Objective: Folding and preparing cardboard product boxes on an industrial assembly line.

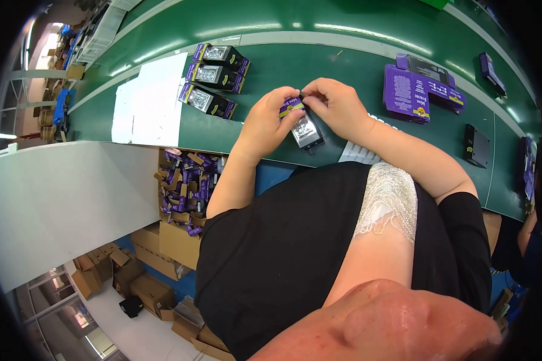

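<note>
In front of my body, over the green table, both hands are on a small black box-shaped device (308,133) with a silvery front. A purple printed cardboard sleeve (291,106) covers its far end. My left hand (270,120) grips the sleeve from the left, thumb across the front and fingers behind. From the right, my right hand (341,108) closes thumb and fingers at the sleeve's far right corner; its fingertips are partly hidden. To the left lie several similar black devices in purple sleeves, such as the nearest sleeved device (203,100), in a column.
White sheets (150,96) cover the table's left part. At right are purple flattened boxes (406,93), a bare black device (476,146) and a purple box (492,74). A carton (183,240) below the left edge holds many purple sleeves. Another person's arm (527,230) shows far right.
</note>
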Available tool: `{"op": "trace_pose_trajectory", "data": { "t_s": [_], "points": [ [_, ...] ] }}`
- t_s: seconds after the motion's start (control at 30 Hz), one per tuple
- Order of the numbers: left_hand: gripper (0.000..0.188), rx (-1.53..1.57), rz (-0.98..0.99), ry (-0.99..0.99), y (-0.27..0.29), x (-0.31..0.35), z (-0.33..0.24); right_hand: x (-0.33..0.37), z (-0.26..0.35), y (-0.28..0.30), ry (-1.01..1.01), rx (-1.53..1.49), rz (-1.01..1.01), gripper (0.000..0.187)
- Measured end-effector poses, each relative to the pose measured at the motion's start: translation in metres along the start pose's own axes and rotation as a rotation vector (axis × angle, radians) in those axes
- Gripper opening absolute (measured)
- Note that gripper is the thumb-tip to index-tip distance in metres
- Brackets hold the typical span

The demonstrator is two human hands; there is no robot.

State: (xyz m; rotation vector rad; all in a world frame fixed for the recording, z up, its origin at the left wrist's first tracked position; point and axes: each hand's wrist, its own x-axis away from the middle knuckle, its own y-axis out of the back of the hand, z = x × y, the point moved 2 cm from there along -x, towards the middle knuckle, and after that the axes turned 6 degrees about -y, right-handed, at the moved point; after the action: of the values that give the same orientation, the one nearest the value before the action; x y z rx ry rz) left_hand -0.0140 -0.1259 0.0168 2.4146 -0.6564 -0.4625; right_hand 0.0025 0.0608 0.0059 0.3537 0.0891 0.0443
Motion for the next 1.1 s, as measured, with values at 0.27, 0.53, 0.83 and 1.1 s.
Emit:
{"op": "trace_pose_trajectory", "data": {
  "t_s": [0.27, 0.53, 0.83, 1.1],
  "points": [
    [0.032, -0.019, -0.129, -0.248, -0.008, 0.000, 0.014, 0.004, -0.009, -0.009, 0.428, 0.173, -0.220, 0.011],
    [0.030, -0.182, -0.151, -0.292, -0.007, -0.002, 0.001, 0.004, -0.009, -0.007, 0.469, 0.123, -0.198, 0.014],
    [0.031, -0.285, -0.197, -0.334, -0.009, -0.003, -0.005, 0.006, -0.010, -0.007, 0.261, 0.015, -0.146, 0.015],
    [0.030, -0.254, -0.195, -0.310, -0.010, -0.002, -0.002, -0.010, -0.003, -0.002, -0.198, -0.202, 0.028, 0.009]
  ]
}}
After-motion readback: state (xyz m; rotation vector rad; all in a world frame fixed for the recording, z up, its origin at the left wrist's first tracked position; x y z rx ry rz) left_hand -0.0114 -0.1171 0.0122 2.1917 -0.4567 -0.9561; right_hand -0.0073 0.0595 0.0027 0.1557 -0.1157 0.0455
